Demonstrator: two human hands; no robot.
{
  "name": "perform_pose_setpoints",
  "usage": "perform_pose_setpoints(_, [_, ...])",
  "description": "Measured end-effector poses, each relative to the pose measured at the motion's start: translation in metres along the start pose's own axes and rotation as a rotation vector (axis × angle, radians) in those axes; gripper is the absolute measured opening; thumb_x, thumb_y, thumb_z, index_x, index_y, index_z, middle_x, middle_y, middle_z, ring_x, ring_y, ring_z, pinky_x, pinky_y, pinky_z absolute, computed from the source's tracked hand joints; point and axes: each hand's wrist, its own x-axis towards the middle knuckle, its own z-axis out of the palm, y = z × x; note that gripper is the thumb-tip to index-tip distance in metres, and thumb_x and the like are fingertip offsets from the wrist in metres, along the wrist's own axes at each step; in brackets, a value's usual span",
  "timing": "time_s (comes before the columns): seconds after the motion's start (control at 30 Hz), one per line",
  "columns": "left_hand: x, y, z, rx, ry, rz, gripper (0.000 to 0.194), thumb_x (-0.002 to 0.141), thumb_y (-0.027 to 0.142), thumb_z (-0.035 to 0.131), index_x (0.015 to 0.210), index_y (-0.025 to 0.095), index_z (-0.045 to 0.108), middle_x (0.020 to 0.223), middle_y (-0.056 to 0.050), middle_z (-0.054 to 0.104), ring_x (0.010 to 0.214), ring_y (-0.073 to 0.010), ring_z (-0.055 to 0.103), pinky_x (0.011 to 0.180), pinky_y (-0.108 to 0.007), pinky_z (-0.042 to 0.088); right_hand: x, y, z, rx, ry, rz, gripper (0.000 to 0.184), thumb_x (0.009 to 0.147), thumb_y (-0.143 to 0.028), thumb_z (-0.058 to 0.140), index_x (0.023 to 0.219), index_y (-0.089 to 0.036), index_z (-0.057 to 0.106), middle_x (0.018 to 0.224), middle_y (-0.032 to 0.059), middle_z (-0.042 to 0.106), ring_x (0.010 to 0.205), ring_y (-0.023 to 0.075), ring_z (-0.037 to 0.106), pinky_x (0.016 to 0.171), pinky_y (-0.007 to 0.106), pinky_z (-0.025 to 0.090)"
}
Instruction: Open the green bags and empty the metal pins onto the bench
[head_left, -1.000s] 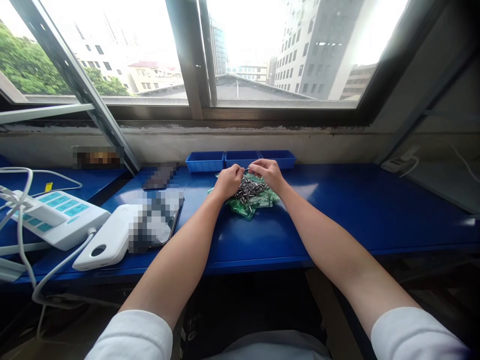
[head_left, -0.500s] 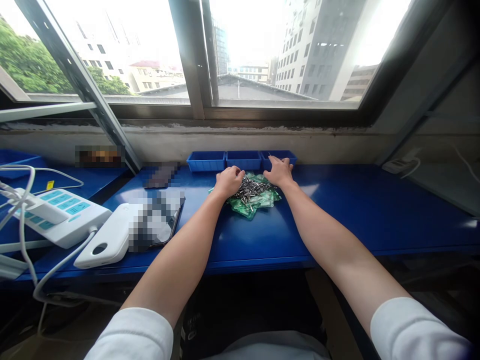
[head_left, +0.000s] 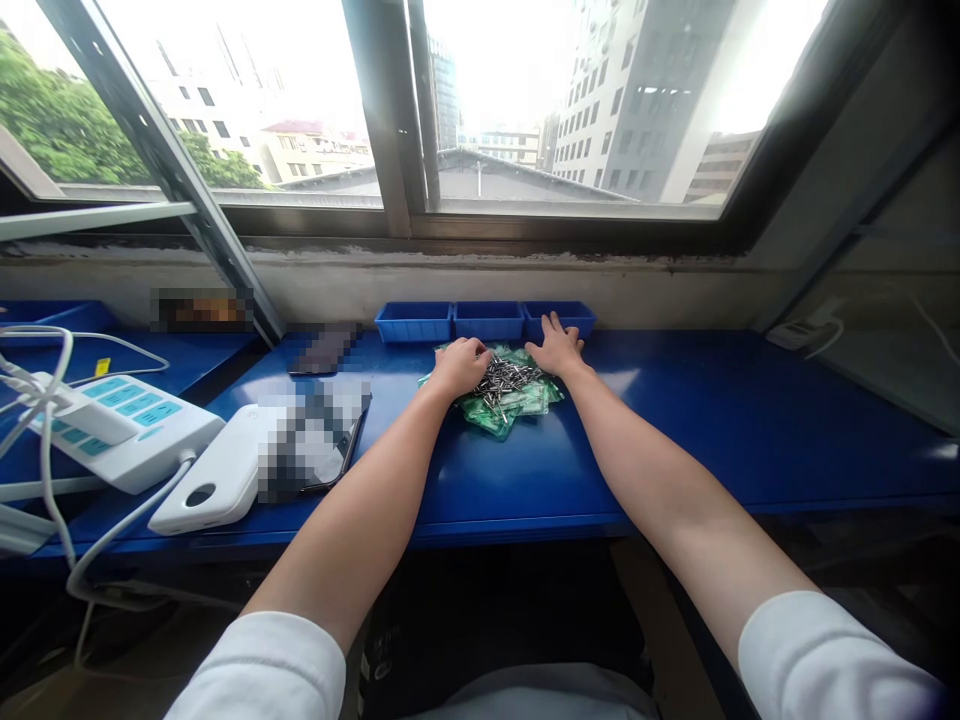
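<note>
Your right hand [head_left: 557,347] is open, fingers splayed at the front rim of the right blue bin [head_left: 583,323]; no piece shows in its grasp. Your left hand [head_left: 461,367] is curled at the nine o'clock side of the pile of small metal pieces [head_left: 506,378], and whether it pinches one you cannot tell from here. The pile lies on crumpled green bags [head_left: 501,420]. Call it the centre of the dial: the right bin sits near one o'clock, the middle bin [head_left: 489,323] near twelve and the left bin [head_left: 414,325] near eleven.

The pieces look thin and smooth, so a loose fingertip grip could let one roll onto the blue table [head_left: 517,480]. A piece let go a little short would probably hit the right bin's rim and bounce back, because your fingers reach only about as far as its front. The bins stand side by side, so a drop aimed too far toward twelve could land in the wrong one. The bags are slick and rumpled; if your left wrist drags on them, the heap may slide and scatter toward six o'clock, where the table edge is. Your left forearm also passes beside the dark-edged device [head_left: 351,450] near eight o'clock, and a wide elbow swing could nudge it.
</note>
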Motion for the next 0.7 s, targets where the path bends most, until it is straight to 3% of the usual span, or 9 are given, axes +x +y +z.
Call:
perform_pose_setpoints(0.1, [-0.001, 0.001, -0.003, 0.019, -0.010, 0.014, 0.029, 0.080, 0.038, 0.047, 0.091, 0.020, 0.066, 0.102, -0.010, 0.063, 0.097, -0.0262, 0.056, 0.090, -0.039, 0.037, -0.002, -0.002, -0.001, 0.029, 0.067, -0.031, 0.067, 0.079, -0.048, 0.047, 0.138, -0.020, 0.032, 0.150, 0.0109, 0.020, 0.121, 0.0379, 0.029, 0.093, 0.055, 0.031])
perform_pose_setpoints(0.17, [-0.002, 0.002, -0.005, 0.028, -0.028, 0.027, 0.027, 0.077, 0.037, 0.051, 0.089, 0.021, 0.068, 0.101, -0.009, 0.064, 0.096, -0.0263, 0.057, 0.089, -0.037, 0.038, -0.004, -0.006, -0.004, 0.050, 0.138, -0.070, 0.059, 0.080, -0.043, 0.046, 0.133, -0.018, 0.041, 0.143, 0.0128, 0.032, 0.120, 0.0355, 0.031, 0.094, 0.052, 0.031])
perform_pose_setpoints(0.3, [-0.004, 0.003, -0.008, 0.000, -0.086, 0.080, 0.022, 0.071, 0.035, 0.055, 0.080, 0.023, 0.071, 0.091, -0.006, 0.068, 0.090, -0.0257, 0.059, 0.085, -0.035, 0.041, -0.010, -0.019, -0.011, 0.150, 0.206, -0.240, 0.029, 0.080, -0.031, 0.046, 0.096, -0.017, 0.066, 0.105, 0.0108, 0.061, 0.104, 0.0271, 0.046, 0.091, 0.042, 0.036])
perform_pose_setpoints(0.37, [-0.004, 0.003, -0.008, -0.018, -0.094, 0.102, 0.020, 0.070, 0.035, 0.056, 0.075, 0.024, 0.071, 0.087, -0.005, 0.069, 0.088, -0.0256, 0.060, 0.082, -0.035, 0.042, -0.014, -0.025, -0.013, 0.216, 0.183, -0.351, 0.022, 0.078, -0.027, 0.048, 0.079, -0.018, 0.067, 0.088, 0.0080, 0.064, 0.091, 0.0228, 0.051, 0.088, 0.037, 0.038])
perform_pose_setpoints(0.5, [-0.004, 0.002, -0.009, -0.036, -0.092, 0.116, 0.018, 0.069, 0.035, 0.057, 0.071, 0.023, 0.070, 0.085, -0.005, 0.070, 0.085, -0.0249, 0.060, 0.081, -0.034, 0.043, -0.023, -0.033, -0.015, 0.312, 0.123, -0.450, 0.018, 0.075, -0.025, 0.051, 0.069, -0.018, 0.067, 0.074, 0.0043, 0.065, 0.077, 0.0182, 0.055, 0.076, 0.030, 0.041])
perform_pose_setpoints(0.7, [-0.003, -0.002, -0.008, -0.074, -0.126, 0.140, 0.018, 0.069, 0.034, 0.056, 0.071, 0.024, 0.071, 0.083, -0.004, 0.070, 0.085, -0.0244, 0.060, 0.082, -0.033, 0.042, -0.033, -0.038, -0.020, 0.387, -0.151, -0.517, 0.011, 0.066, -0.018, 0.057, 0.065, -0.017, 0.067, 0.067, 0.0003, 0.064, 0.065, 0.0133, 0.054, 0.062, 0.023, 0.041])
